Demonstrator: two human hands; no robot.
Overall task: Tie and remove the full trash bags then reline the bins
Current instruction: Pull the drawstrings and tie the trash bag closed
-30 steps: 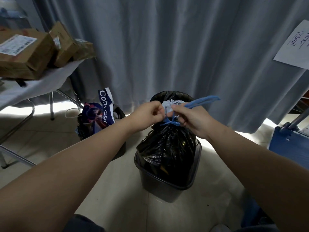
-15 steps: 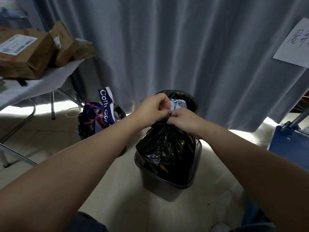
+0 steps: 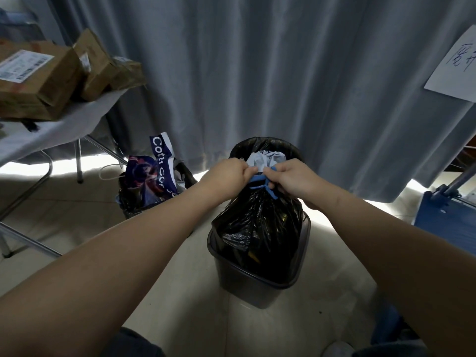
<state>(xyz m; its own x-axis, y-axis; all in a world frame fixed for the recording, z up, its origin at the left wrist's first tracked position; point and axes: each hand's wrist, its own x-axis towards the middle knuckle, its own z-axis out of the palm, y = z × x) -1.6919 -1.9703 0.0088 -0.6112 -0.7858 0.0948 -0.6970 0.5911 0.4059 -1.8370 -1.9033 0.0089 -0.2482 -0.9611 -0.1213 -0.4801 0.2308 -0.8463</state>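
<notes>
With curled fingers, my left hand (image 3: 226, 174) and right hand (image 3: 292, 177) pinch the blue drawstring (image 3: 258, 179) at the neck of the black trash bag (image 3: 260, 228).

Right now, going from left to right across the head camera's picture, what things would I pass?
cardboard boxes → printed paper bag → black trash bag → blue case

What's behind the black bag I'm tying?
A second black-lined bin with something pale on top, then the grey curtain. The bag, left hand and right hand hide its lower body and contents.
</notes>
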